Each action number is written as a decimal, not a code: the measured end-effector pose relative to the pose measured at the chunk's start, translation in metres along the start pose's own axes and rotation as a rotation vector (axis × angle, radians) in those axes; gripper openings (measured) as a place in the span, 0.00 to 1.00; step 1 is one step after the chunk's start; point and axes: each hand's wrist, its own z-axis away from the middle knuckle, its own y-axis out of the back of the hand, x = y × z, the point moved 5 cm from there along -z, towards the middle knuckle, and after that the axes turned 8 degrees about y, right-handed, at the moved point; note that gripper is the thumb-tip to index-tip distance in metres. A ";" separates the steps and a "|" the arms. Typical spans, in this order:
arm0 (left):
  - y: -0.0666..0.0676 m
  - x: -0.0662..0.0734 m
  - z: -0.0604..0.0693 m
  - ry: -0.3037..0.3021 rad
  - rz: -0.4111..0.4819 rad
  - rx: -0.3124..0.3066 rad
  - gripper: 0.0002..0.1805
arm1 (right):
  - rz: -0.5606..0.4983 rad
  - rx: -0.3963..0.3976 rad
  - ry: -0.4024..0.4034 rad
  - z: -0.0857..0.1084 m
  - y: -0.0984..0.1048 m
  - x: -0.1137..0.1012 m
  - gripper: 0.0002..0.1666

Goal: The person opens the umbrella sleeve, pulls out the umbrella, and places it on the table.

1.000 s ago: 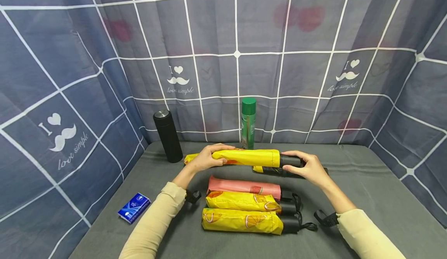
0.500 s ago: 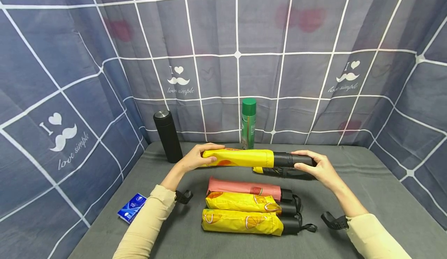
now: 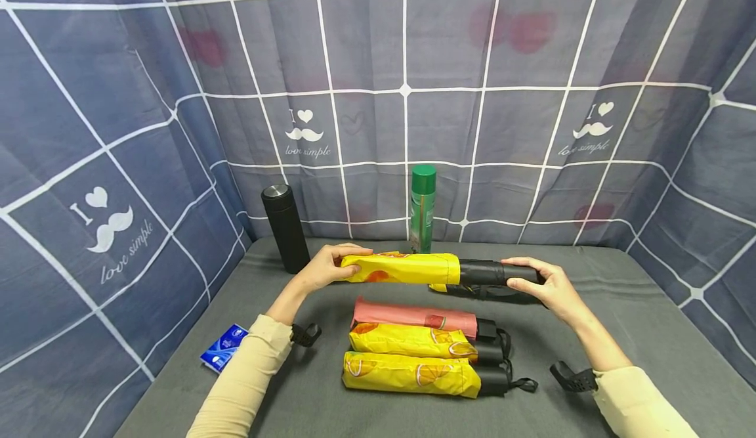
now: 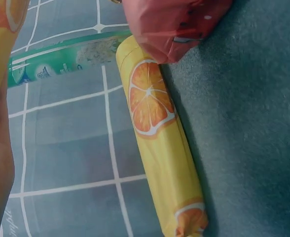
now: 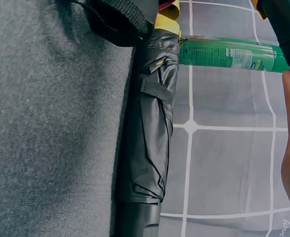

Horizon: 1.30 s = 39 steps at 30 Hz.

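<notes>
Between my two hands a folded umbrella lies level above the table. My left hand grips the left end of its yellow sleeve. My right hand holds the dark handle end of its black part, which sticks out of the sleeve. Behind and below it a black folded umbrella with a yellow end lies on the table; the right wrist view shows its wrinkled black cloth. A yellow orange-print piece lies there too in the left wrist view; whether the two join cannot be seen.
In front lie a pink umbrella and two yellow ones, side by side, with black handles and straps. A green spray can and black flask stand at the back. A blue tissue pack lies left, partly behind the sleeve.
My left hand has moved left and my right hand right. More of the umbrella's black part shows outside the yellow sleeve. The things on the table have stayed put.
</notes>
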 end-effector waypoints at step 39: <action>0.020 -0.002 0.021 -0.033 0.061 0.053 0.21 | 0.014 0.020 -0.011 0.008 0.027 0.040 0.22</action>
